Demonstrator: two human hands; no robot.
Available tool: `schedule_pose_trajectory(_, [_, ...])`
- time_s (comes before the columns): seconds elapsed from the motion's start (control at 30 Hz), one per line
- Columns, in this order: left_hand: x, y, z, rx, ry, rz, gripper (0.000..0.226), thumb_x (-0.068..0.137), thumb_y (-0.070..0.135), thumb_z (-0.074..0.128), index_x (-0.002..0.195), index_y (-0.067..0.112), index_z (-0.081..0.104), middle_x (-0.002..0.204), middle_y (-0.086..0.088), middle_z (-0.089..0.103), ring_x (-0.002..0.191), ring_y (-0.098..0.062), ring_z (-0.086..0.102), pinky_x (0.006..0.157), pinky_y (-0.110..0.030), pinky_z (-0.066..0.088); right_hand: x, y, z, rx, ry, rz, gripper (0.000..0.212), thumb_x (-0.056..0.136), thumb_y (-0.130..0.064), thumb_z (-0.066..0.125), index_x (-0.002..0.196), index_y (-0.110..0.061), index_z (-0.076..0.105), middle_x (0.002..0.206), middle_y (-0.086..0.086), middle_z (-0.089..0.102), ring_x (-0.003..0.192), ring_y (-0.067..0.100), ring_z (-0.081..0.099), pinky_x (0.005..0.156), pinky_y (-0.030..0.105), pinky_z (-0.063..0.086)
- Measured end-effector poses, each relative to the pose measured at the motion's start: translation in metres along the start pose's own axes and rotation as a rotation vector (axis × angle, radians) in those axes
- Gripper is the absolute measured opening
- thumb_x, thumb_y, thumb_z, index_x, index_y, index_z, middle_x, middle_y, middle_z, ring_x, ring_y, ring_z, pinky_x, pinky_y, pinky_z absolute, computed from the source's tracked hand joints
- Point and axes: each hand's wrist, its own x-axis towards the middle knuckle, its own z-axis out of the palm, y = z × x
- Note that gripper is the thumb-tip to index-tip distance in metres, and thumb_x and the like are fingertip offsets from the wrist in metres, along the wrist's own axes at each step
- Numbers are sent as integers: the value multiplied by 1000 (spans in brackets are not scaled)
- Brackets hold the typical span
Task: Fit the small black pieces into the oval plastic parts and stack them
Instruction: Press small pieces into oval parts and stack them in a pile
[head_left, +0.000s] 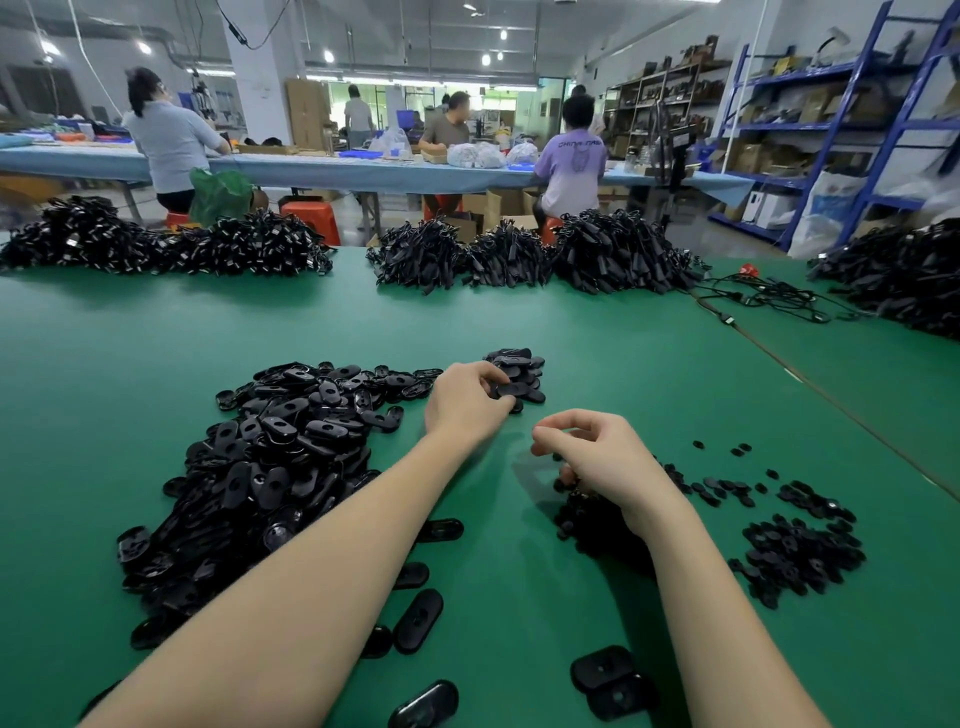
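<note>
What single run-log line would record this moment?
left hand: placing oval part on stack | right hand: over small black pieces, fingers curled | loose oval parts: left

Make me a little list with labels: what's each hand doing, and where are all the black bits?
left hand: holds a black oval plastic part at the small stack
right hand: fingers curled, pinching; piece too small to tell
big heap of black oval plastic parts: left side
small black pieces: right side
green table mat: underneath
</note>
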Motion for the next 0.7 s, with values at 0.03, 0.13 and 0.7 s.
schedule_pose_trajectory(0.03, [6,1,5,38,1,-14,16,81,33,75,96,36,73,87,9,60,92,-16,63,71,-25,43,0,0,-1,7,-6,-2,8,89,-30,71,89,-22,74,82,-11,78,48,8,52,53,18,41])
schedule_pose_trajectory(0.13, [19,-1,16,127,18,-41,19,83,36,73,102,37,71,106,5,64,100,-19,62,76,-26,44,0,1,-2,16,-18,-7,8,89,-30,71,89,-23,74,82,-11,78,48,8,52,51,16,41])
schedule_pose_trajectory(0.7, [53,-31,-5,783,-217,-35,53,95,24,45,145,9,36,154,-14,37,150,-30,18,120,-51,13,-1,-1,2,-28,-83,-4,8,93,-29,70,92,-22,73,84,-8,78,48,5,51,47,11,39])
